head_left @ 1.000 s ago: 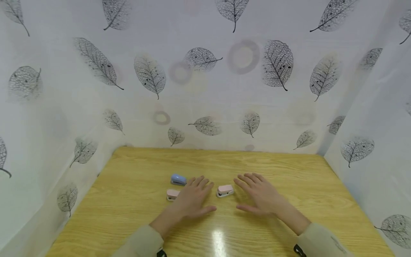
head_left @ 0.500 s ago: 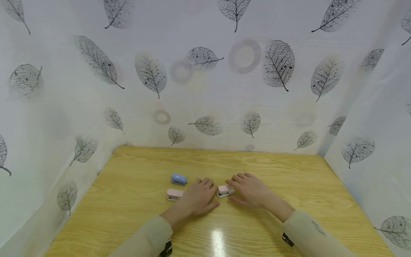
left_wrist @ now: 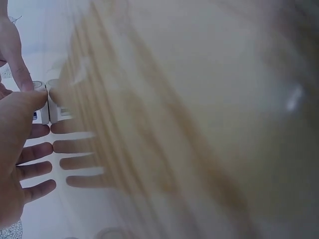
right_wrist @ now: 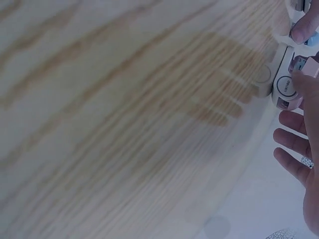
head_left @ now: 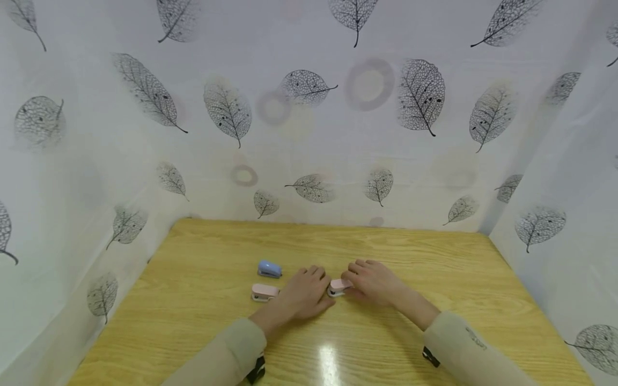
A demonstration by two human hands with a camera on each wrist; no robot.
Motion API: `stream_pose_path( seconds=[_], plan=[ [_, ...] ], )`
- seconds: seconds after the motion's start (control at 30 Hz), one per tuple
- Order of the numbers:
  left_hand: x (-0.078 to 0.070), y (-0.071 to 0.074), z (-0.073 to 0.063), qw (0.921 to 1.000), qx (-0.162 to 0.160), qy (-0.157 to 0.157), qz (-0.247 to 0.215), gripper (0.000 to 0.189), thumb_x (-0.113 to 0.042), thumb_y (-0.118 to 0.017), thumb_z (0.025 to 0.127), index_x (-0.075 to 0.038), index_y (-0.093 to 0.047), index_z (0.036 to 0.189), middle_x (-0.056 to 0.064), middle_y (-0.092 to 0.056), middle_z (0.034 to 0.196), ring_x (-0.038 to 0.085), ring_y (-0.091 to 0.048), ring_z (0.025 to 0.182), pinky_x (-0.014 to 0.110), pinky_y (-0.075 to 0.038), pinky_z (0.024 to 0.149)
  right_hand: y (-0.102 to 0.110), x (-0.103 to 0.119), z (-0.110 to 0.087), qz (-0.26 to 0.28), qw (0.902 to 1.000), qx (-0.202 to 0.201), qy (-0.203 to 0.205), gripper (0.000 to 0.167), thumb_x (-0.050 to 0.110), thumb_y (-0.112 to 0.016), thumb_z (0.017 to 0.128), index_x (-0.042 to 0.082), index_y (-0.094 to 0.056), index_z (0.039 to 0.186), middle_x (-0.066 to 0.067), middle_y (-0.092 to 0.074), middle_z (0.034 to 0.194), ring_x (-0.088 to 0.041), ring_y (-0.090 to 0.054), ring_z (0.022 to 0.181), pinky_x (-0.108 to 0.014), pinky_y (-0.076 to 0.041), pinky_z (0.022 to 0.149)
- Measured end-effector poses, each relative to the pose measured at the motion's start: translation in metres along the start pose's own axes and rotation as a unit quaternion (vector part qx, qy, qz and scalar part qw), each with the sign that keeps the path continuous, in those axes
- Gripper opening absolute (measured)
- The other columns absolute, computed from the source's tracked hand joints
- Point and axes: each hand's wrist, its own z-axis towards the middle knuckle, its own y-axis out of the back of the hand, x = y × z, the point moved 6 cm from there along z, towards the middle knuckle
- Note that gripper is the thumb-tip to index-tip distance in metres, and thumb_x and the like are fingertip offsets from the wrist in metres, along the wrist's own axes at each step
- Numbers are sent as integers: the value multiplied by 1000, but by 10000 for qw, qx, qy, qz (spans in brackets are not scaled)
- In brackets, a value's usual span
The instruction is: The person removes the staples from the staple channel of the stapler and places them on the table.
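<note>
A small pink and white stapler (head_left: 338, 287) stands on the wood-grain table between both hands in the head view. My right hand (head_left: 374, 283) pinches its right end between thumb and index finger; the other fingers are spread in the right wrist view, where the stapler's white base (right_wrist: 284, 89) shows. At its left end is my left hand (head_left: 309, 292), fingertips low by the tabletop. In the left wrist view the left fingers (left_wrist: 36, 169) reach out fairly straight, with the thumb overlapping the stapler (left_wrist: 45, 112).
Left of the left hand lie a second pink stapler (head_left: 264, 292) and, just behind it, a blue stapler (head_left: 269, 268). The glossy table (head_left: 217, 332) meets leaf-patterned white curtains (head_left: 314, 150) at the back and both sides.
The right hand has moved left onto the middle pink stapler and grips its end. The left hand has moved right toward that stapler, uncovering more of the second pink one.
</note>
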Motion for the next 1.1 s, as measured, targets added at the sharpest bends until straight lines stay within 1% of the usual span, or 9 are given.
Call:
stream_pose_path(
  seconds=[0.17,0.3,0.47,0.57,0.67,0.83,0.97,1.1],
  plan=[
    [-6,0,6,9999,-51,-102,-1,47,-59,-52,105,-18,-64,124,1,-64,122,17,-61,114,36,-54,98,2,-2,-6,-15,9999,-90,-64,26,37,-83,89,19,-70,103,6,-67,91,-11,-60,80,-27,-53,71],
    [-13,-2,13,9998,-56,-205,12,47,-59,-51,106,-19,-64,127,0,-65,122,17,-61,115,35,-54,97,5,-3,-15,82,9997,-157,-143,24,33,-84,88,18,-70,100,6,-65,89,-11,-60,79,-28,-54,73],
    [-22,2,20,9996,-97,-271,-3,43,-57,-52,106,-22,-65,126,-2,-66,121,15,-61,113,35,-53,99,12,-6,-25,171,9992,-258,-269,23,30,-85,86,17,-70,98,6,-64,88,-11,-60,78,-28,-55,73],
    [-26,3,25,9995,-107,-285,-69,38,-55,-52,107,-23,-65,123,-3,-65,119,15,-61,110,36,-51,98,13,-8,-31,183,9988,-216,-392,23,31,-85,86,18,-70,97,6,-64,87,-10,-59,77,-27,-54,71],
    [-31,0,29,9995,-107,-301,-71,36,-54,-52,107,-24,-65,122,-3,-64,118,14,-60,108,34,-51,96,11,-11,-38,239,9982,-68,-549,23,33,-85,87,18,-71,98,6,-64,87,-10,-60,77,-27,-54,70],
    [-42,-1,36,9993,-126,-341,32,35,-55,-53,107,-24,-65,120,-4,-64,118,13,-60,106,33,-52,93,7,-16,-49,315,9968,51,-733,24,34,-84,87,17,-72,99,6,-66,89,-10,-61,78,-29,-55,71],
    [-49,-3,44,9994,-101,-330,24,35,-54,-53,107,-25,-64,120,-4,-64,119,13,-60,107,31,-51,93,9,-20,-57,337,9962,34,-806,25,34,-84,87,17,-72,100,6,-65,89,-9,-60,78,-27,-55,70],
    [-54,-3,50,9995,-78,-316,-7,34,-54,-52,107,-25,-63,122,-4,-63,119,13,-59,107,31,-51,92,12,-24,-64,329,9959,-86,-838,25,33,-85,86,16,-72,99,7,-64,87,-8,-58,75,-26,-52,67]
  ],
)
